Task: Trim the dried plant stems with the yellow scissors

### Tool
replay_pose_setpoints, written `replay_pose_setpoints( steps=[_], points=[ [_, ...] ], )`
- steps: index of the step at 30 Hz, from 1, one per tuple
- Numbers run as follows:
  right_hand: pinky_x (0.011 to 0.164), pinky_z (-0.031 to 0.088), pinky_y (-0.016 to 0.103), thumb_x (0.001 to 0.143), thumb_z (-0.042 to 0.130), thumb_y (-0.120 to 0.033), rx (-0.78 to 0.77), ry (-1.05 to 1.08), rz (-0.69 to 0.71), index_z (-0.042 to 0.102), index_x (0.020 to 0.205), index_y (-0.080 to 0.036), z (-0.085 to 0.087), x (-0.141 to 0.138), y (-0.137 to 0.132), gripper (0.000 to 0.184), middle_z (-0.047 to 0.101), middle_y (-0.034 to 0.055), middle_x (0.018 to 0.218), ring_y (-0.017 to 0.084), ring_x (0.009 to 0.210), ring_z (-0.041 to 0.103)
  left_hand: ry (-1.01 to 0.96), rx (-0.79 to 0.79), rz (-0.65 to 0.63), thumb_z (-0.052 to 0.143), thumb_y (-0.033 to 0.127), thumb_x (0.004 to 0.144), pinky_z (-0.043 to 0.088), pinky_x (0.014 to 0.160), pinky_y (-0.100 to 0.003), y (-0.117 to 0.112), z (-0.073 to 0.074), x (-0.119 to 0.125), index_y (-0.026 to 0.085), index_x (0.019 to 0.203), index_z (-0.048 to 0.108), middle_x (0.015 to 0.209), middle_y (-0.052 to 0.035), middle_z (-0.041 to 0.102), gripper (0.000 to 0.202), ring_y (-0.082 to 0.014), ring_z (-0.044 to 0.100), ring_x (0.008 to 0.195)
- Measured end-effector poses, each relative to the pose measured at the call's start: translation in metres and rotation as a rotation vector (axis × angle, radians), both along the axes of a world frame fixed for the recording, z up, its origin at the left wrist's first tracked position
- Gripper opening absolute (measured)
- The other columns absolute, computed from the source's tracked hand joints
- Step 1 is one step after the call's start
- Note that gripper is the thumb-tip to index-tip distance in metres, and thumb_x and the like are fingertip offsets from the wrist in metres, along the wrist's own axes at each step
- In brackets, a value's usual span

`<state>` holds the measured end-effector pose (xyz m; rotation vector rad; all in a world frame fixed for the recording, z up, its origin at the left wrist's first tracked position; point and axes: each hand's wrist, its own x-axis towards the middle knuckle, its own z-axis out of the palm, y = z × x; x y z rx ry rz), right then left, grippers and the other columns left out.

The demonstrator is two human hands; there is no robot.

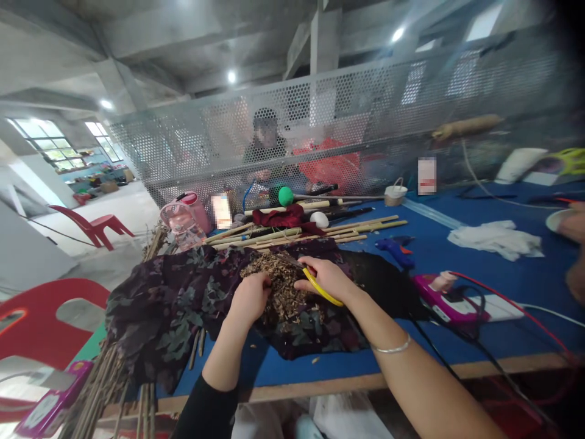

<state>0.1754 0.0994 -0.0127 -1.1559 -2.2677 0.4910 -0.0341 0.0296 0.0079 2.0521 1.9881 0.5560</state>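
My right hand (pixel 328 279) grips a pair of scissors with a yellow handle (pixel 322 289); the blades point left over a heap of dried brown plant pieces (pixel 281 299). On the heap's left side is my left hand (pixel 250 296), its fingers curled in and pressed together. What it pinches, if anything, is hidden. The heap lies on a dark cloth with a leaf pattern (pixel 178 311), which is spread and bunched over the blue table (pixel 256 366).
Behind the cloth lie thin sticks (pixel 361 230), a dark red cloth (pixel 281 216) and a green ball (pixel 286 196). To the right are a blue glue gun (pixel 397 251), a pink power strip (pixel 429 299) with cables and white gloves (pixel 498 239). A person (pixel 265 146) sits beyond the perforated screen.
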Motion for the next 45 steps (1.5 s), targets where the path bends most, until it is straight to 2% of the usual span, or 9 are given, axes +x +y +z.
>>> replay_pose_setpoints(
  steps=[3, 9, 15, 21, 32, 35, 37, 40, 45],
  points=[
    [0.053, 0.033, 0.021, 0.068, 0.064, -0.054, 0.023, 0.018, -0.016, 0.058, 0.107, -0.020, 0.000, 0.001, 0.001, 0.052, 0.054, -0.0020, 0.064, 0.012, 0.055, 0.046, 0.073, 0.033, -0.002, 0.055, 0.014, 0.072, 0.042, 0.074, -0.027, -0.004, 0.008, 0.012, 0.020, 0.094, 0.060, 0.096, -0.0070, 0.062, 0.023, -0.0190, 0.059, 0.085],
    [0.053, 0.031, 0.021, 0.070, 0.063, -0.052, 0.043, 0.062, -0.034, 0.058, 0.108, -0.019, 0.000, 0.001, 0.002, 0.050, 0.051, -0.0025, 0.064, 0.012, 0.055, 0.045, 0.199, -0.088, -0.279, 0.051, 0.021, 0.078, 0.045, 0.073, -0.027, -0.005, -0.005, 0.042, 0.025, 0.093, 0.066, 0.095, -0.0045, 0.063, 0.022, -0.0187, 0.061, 0.084],
    [0.052, 0.029, 0.021, 0.069, 0.064, -0.053, 0.043, 0.053, -0.036, 0.058, 0.106, -0.020, 0.000, 0.002, 0.002, 0.049, 0.048, -0.0039, 0.063, 0.011, 0.055, 0.043, 0.287, -0.124, -0.248, 0.055, 0.024, 0.076, 0.047, 0.074, -0.029, 0.006, -0.012, 0.038, 0.028, 0.110, 0.062, 0.101, -0.0066, 0.062, 0.035, -0.0217, 0.062, 0.087],
    [0.052, 0.029, 0.021, 0.070, 0.063, -0.054, 0.038, 0.050, -0.034, 0.058, 0.105, -0.020, -0.003, 0.000, 0.003, 0.049, 0.048, -0.0035, 0.062, 0.011, 0.055, 0.043, 0.319, -0.119, -0.225, 0.054, 0.031, 0.079, 0.047, 0.073, -0.029, 0.003, -0.012, 0.037, 0.028, 0.100, 0.066, 0.093, -0.0060, 0.060, 0.025, -0.0208, 0.061, 0.085],
    [0.050, 0.029, 0.021, 0.069, 0.064, -0.051, -0.008, 0.061, -0.034, 0.059, 0.105, -0.021, -0.006, -0.002, 0.004, 0.048, 0.048, -0.0048, 0.059, 0.011, 0.052, 0.041, 0.312, -0.095, -0.219, 0.051, 0.022, 0.079, 0.046, 0.066, -0.029, 0.007, -0.008, 0.045, 0.023, 0.083, 0.071, 0.086, -0.0078, 0.061, 0.021, -0.0206, 0.061, 0.079],
    [0.051, 0.031, 0.021, 0.070, 0.063, -0.050, -0.009, 0.056, -0.036, 0.058, 0.105, -0.020, -0.005, -0.002, 0.003, 0.046, 0.049, -0.0042, 0.060, 0.011, 0.053, 0.042, 0.126, -0.052, -0.222, 0.052, 0.022, 0.076, 0.045, 0.068, -0.028, 0.010, -0.004, 0.037, 0.022, 0.078, 0.071, 0.084, -0.0073, 0.063, 0.020, -0.0193, 0.060, 0.076],
    [0.052, 0.033, 0.022, 0.070, 0.063, -0.050, 0.001, 0.052, -0.041, 0.058, 0.105, -0.020, -0.003, -0.003, 0.003, 0.046, 0.051, -0.0033, 0.062, 0.012, 0.055, 0.045, -0.110, 0.004, -0.188, 0.053, 0.025, 0.076, 0.044, 0.071, -0.027, 0.012, -0.005, 0.030, 0.021, 0.077, 0.071, 0.081, -0.0056, 0.065, 0.018, -0.0176, 0.059, 0.076],
    [0.058, 0.038, 0.023, 0.070, 0.062, -0.049, 0.021, 0.064, -0.046, 0.058, 0.106, -0.021, -0.002, -0.005, 0.000, 0.045, 0.059, 0.0001, 0.074, 0.014, 0.062, 0.051, -0.580, 0.065, -0.038, 0.054, 0.035, 0.077, 0.043, 0.065, -0.024, 0.017, -0.013, 0.019, 0.017, 0.078, 0.068, 0.072, -0.0025, 0.064, 0.022, -0.0138, 0.057, 0.067],
    [0.070, 0.044, 0.028, 0.069, 0.064, -0.047, 0.011, 0.060, -0.041, 0.055, 0.111, -0.023, -0.003, -0.013, -0.006, 0.049, 0.063, 0.0049, 0.097, 0.018, 0.079, 0.059, -1.405, -0.070, 0.167, 0.068, 0.040, 0.065, 0.036, 0.045, -0.015, 0.024, -0.023, 0.016, 0.014, 0.075, 0.058, 0.061, 0.0039, 0.054, 0.029, -0.0034, 0.044, 0.047]
  ],
)
